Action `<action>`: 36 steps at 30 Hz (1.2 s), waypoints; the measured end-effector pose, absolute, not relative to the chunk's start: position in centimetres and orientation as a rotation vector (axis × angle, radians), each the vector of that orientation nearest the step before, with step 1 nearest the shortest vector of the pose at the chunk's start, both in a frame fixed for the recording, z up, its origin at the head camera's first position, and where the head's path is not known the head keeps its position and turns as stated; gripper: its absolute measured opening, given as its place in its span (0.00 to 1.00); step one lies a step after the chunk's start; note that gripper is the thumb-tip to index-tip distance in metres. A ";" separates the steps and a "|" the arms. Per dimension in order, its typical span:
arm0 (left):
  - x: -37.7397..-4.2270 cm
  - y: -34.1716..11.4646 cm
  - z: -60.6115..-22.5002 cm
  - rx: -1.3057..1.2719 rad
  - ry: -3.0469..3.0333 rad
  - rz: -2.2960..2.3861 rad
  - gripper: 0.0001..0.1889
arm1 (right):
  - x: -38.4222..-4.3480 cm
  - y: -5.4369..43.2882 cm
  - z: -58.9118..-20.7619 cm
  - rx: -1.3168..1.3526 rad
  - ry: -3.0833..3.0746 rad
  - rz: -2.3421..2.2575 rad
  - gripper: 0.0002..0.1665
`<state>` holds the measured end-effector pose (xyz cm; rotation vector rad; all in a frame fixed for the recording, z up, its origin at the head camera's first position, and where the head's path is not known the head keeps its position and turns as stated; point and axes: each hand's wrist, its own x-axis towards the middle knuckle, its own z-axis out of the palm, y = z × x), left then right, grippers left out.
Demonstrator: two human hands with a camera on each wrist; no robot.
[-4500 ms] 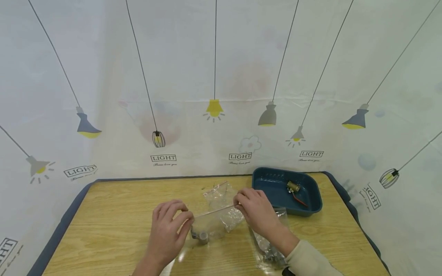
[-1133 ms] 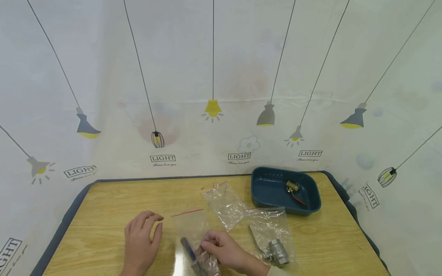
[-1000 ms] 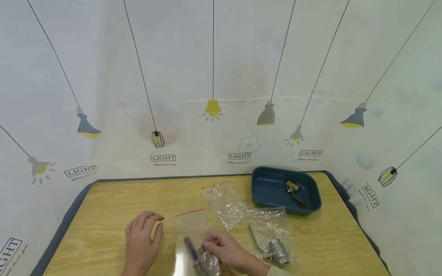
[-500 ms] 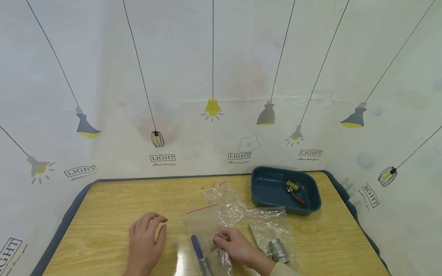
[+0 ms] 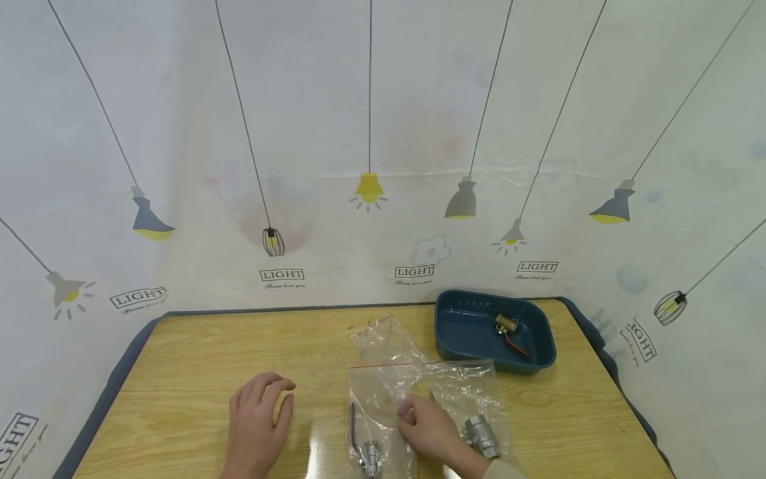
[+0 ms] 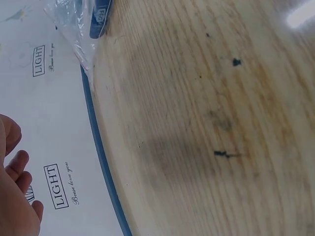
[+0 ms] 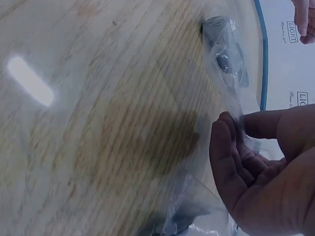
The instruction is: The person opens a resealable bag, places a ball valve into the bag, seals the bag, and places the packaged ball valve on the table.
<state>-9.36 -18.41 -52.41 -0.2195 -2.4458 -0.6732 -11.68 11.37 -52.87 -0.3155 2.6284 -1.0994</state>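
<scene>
My right hand (image 5: 431, 429) pinches the side edge of a clear zip bag (image 5: 380, 386) between thumb and fingers. Inside that bag is a small silver ball valve (image 5: 371, 456) with a dark blue lever. The right wrist view shows the pinched plastic between thumb and curled fingers of the right hand (image 7: 261, 162), the bagged valve (image 7: 224, 54) beyond them. To the left, my left hand (image 5: 257, 426) is held over the table with loosely bent fingers and nothing in it. The left wrist view catches the blue lever (image 6: 100, 19) at its top edge.
A second zip bag (image 5: 461, 379) with a larger silver ball valve (image 5: 481, 436) lies right of the right hand. Behind lies another crumpled clear bag (image 5: 385, 339). At the back right, a dark blue tray (image 5: 445, 349) holds a brass valve (image 5: 507, 323) with a red lever.
Both hands earlier held the bag's top edge; the left hand has since let go. The right hand has moved the bag rightward and its valve has turned. The left hand has drifted slightly right.
</scene>
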 end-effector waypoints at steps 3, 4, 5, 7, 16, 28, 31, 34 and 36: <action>-9.3 -18.4 -52.5 -0.216 -2.455 -0.674 0.09 | -11.6 11.8 -52.7 -0.284 2.746 -0.953 0.11; -9.3 -18.4 -52.6 -0.217 -2.457 -0.674 0.09 | -11.6 11.9 -52.7 -0.280 2.779 -0.922 0.13; -9.3 -18.3 -52.7 -0.219 -2.457 -0.675 0.09 | -11.7 12.0 -52.7 -0.272 2.808 -0.893 0.14; -9.3 -18.3 -52.8 -0.226 -2.455 -0.673 0.09 | -11.8 12.2 -52.7 -0.253 2.868 -0.852 0.18; -9.3 -18.2 -53.4 -0.234 -2.467 -0.655 0.09 | -12.4 12.7 -53.1 -0.186 2.967 -0.717 0.19; -9.1 -18.1 -53.6 -0.242 -2.505 -0.624 0.09 | -13.1 13.3 -53.3 -0.221 3.079 -0.580 0.13; -9.2 -18.1 -53.7 -0.247 -2.526 -0.607 0.09 | -13.3 13.6 -53.0 -0.233 3.066 -0.615 0.12; -9.4 -18.0 -53.7 -0.252 -2.553 -0.590 0.08 | -13.5 13.8 -52.5 -0.245 3.063 -0.646 0.11; -9.6 -17.8 -53.7 -0.262 -2.576 -0.577 0.08 | -13.6 14.0 -52.2 -0.255 3.066 -0.647 0.11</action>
